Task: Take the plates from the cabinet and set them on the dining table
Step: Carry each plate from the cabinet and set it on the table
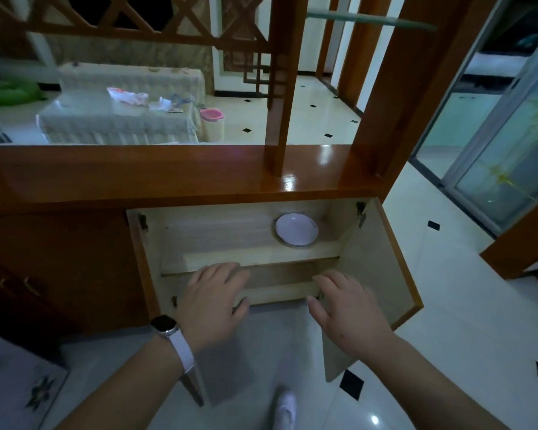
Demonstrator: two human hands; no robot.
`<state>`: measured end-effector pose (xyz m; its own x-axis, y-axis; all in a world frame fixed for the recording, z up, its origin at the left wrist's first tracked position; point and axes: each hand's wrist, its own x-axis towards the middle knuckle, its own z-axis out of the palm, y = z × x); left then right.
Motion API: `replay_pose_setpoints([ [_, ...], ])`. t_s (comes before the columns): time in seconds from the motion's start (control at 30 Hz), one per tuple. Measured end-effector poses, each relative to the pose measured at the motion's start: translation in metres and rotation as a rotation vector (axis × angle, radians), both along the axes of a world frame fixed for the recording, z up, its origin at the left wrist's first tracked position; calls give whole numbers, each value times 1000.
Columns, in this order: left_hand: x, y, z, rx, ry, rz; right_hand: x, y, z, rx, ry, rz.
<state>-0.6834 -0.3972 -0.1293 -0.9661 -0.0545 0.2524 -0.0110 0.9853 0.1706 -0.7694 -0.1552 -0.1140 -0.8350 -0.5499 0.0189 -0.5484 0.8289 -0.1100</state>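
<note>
Cabinet (295, 259): low wooden unit, both doors swung wide; pale interior with 1 upper shelf and a lower level.
Plates (296, 229): a small stack of white dishes on the upper shelf, toward the right rear; at least 2 rims show, exact count cannot be told. A faint mark sits on the top rim.
Left hand (213, 302): empty, fingers spread and extended, palm down, over the front edge of the shelf; a watch (165, 326) with a white strap is on the wrist.
Right hand (345, 301): empty, fingers spread, palm down, near the right-hand door; well short of the plates.
Contact: neither hand touches the plates.
Stage: judged to be the reach; nothing lifted, nothing set out.
Handling: judged to be glazed ceramic, rigid, smooth and likely slippery, breakable if knocked against the shelf or dropped on the tiled floor (448, 321). A short stack should be moderate in weight.
Hold: recommended at opposite rims of the bottom plate, thumbs over the top rim, so the stack lifts as 1 unit.
Risk: top plate could slide if the stack tilts.
Dining table: not positively identified in view.
</note>
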Motion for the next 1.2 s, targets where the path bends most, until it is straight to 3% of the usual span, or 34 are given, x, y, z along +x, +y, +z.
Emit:
replay_pose_setpoints([
  [0.43, -175, 23, -13, -70, -143, 59, -177, 3, -25, -73, -64, 52],
  [0.93, -259, 3, -52, -54, -172, -63, -253, -11, -62, 12, -185, 50],
  [1.2, -303, -33, -108, -27, -403, -122, -299, -41, -116, 79, -267, -88],
])
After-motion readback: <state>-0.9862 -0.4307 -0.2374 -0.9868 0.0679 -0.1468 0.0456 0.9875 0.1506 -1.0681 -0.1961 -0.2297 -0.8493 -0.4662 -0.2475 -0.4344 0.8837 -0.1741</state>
